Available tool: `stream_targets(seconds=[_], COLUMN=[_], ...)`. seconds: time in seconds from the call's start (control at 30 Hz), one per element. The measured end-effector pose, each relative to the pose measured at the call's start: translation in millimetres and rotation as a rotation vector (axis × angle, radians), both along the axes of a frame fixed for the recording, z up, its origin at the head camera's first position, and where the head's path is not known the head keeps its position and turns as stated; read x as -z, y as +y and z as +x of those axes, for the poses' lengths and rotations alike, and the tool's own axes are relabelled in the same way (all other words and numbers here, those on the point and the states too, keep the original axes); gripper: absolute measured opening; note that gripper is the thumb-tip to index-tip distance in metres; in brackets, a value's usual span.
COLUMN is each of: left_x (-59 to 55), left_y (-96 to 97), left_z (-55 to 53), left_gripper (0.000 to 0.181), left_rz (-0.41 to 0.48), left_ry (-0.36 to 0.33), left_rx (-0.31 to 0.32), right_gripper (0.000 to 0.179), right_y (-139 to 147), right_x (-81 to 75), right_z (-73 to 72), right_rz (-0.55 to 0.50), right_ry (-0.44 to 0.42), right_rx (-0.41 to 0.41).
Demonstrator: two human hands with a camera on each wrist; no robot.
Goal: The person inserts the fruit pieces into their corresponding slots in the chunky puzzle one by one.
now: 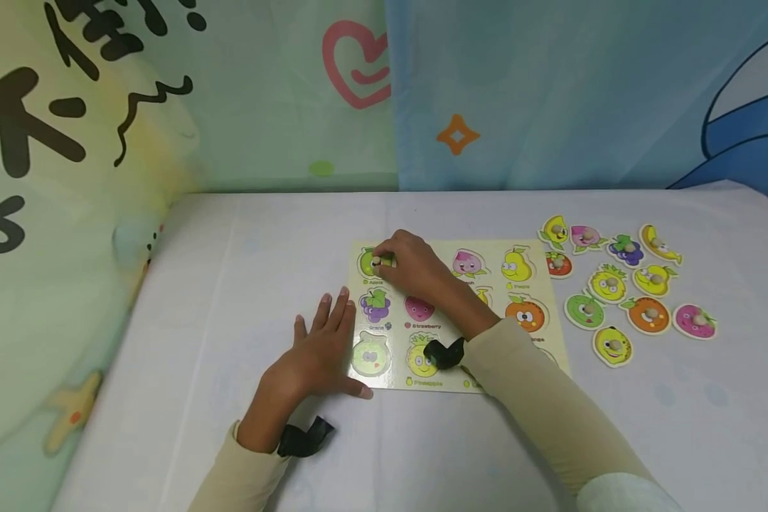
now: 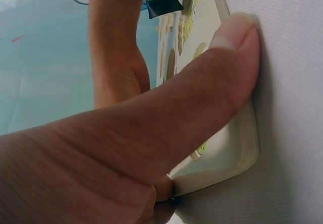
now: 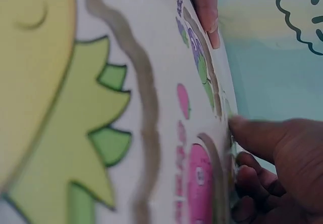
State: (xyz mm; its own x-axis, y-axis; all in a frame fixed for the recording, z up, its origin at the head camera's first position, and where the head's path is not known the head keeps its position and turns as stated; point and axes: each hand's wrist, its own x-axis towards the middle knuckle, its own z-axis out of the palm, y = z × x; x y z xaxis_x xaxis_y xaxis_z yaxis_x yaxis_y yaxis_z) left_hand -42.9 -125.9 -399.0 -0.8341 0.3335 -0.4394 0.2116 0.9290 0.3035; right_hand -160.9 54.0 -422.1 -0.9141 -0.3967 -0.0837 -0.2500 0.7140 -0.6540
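A fruit puzzle board (image 1: 451, 384) lies on the white table. At its upper left corner my right hand (image 1: 419, 267) pinches a green apple puzzle piece (image 1: 366, 262) between thumb and fingers, over the printed apple spot. The right wrist view shows the same hand (image 3: 287, 158) low over the far part of the board, the piece mostly hidden by its fingers. My left hand (image 1: 316, 355) rests at the board's left side, fingers straight and spread. Its thumb (image 2: 234, 47) lies along the near edge in the left wrist view.
Several loose fruit pieces lie right of the board, among them an orange (image 1: 648, 315), a banana (image 1: 660, 243), grapes (image 1: 626, 250) and a lemon (image 1: 612, 346). The tomato-red piece (image 1: 558, 264) overlaps the board's right edge. A printed curtain (image 1: 550, 92) hangs behind the table.
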Motion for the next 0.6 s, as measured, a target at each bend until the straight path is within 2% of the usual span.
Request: stream_targets(seconds=[0.17, 0.33, 0.6], left_x=[-0.4, 0.5, 0.0], left_y=[0.1, 0.7, -0.2], left_z=[0.5, -0.5, -0.4], left_gripper=[0.135, 0.135, 0.135], left_rz=[0.009, 0.009, 0.002], left_ry=[0.002, 0.003, 0.001], left_rx=[-0.003, -0.005, 0.001], right_gripper=[0.023, 0.023, 0.029], right_y=[-0.6, -0.9, 22.4], right_x=[0.9, -0.7, -7.6], right_z=[0.2, 0.2, 1.7], right_rz=[0.001, 0.003, -0.047], right_ry=[0.008, 0.011, -0.040], right_rx=[0.036, 0.039, -0.029])
